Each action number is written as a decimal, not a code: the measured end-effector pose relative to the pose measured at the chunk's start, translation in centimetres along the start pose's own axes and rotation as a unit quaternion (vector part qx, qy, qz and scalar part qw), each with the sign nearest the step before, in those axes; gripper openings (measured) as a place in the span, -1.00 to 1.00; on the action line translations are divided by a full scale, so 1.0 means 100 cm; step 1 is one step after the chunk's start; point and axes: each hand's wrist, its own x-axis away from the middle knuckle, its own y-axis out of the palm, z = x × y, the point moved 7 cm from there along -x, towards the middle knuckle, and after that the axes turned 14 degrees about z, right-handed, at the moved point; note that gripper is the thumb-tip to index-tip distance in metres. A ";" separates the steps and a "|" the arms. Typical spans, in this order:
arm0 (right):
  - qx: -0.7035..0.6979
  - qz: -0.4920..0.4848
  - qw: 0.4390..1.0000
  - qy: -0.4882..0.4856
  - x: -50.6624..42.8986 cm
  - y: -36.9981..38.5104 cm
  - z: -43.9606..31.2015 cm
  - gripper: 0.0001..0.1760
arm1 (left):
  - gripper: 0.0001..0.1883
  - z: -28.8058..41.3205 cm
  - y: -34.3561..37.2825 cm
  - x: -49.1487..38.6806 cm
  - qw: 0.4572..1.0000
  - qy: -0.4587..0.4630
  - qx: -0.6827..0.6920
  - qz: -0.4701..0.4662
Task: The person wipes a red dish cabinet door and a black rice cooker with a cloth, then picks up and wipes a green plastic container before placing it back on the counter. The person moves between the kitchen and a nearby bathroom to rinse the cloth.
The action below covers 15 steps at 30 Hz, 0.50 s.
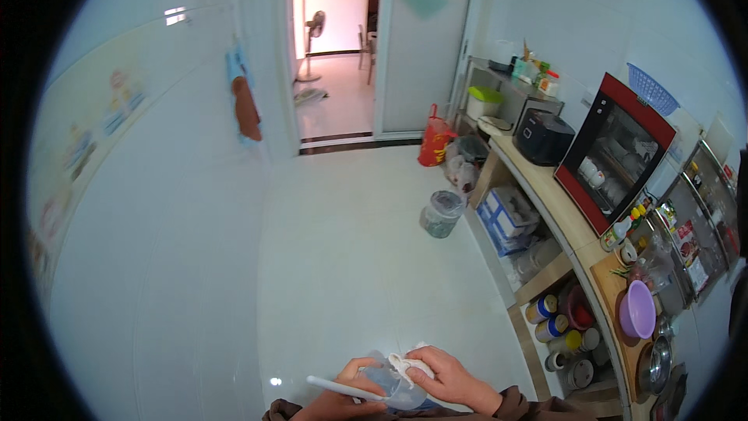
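Note:
At the bottom of the head view, my left hand [345,392] grips a translucent plastic vessel [409,399], which looks like a water scoop. Its pale, straight handle [333,385] sticks out to the left across my fingers. My right hand [449,375] clutches a crumpled white cloth [401,366] and presses it against the vessel's rim on the right side. Both hands are close together in front of my body, above the pale tiled floor. My fingers and the cloth hide part of the vessel.
Along the right runs a counter [584,240] with a red-framed dish cabinet [613,152], a black appliance [543,135] and a purple bowl [637,310]. A lidless-looking bin [444,214] and a red bag [433,141] stand on the floor. Ahead is a sliding door [425,70], partly open.

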 end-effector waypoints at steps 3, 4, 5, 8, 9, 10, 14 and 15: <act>0.054 0.072 0.994 -0.061 -0.084 -0.007 0.012 -0.69 | -0.82 -0.021 -0.034 -0.086 0.999 -0.035 0.040 0.001; 0.055 0.071 0.994 -0.067 -0.111 -0.004 0.024 -0.69 | -0.81 -0.025 -0.050 -0.115 0.997 -0.058 0.057 0.010; 0.078 0.065 0.992 -0.072 -0.141 -0.007 0.030 -0.70 | -0.80 -0.022 -0.065 -0.143 0.999 -0.017 0.024 0.012; 0.145 0.022 0.987 -0.071 -0.232 0.001 0.040 -0.70 | -0.78 -0.022 -0.118 -0.210 0.996 0.046 -0.074 0.017; 0.184 -0.007 0.981 -0.062 -0.260 0.006 0.045 -0.70 | -0.78 -0.031 -0.136 -0.231 0.995 0.038 -0.093 0.016; 0.222 -0.038 0.973 -0.053 -0.290 0.013 0.052 -0.69 | -0.77 -0.040 -0.154 -0.254 0.993 0.030 -0.112 0.018; 0.257 -0.014 0.963 -0.084 -0.398 0.042 0.083 -0.70 | -0.76 -0.075 -0.226 -0.341 0.991 -0.047 -0.098 0.072; 0.262 -0.022 0.962 -0.075 -0.425 0.046 0.092 -0.70 | -0.76 -0.084 -0.241 -0.365 0.992 -0.028 -0.095 0.074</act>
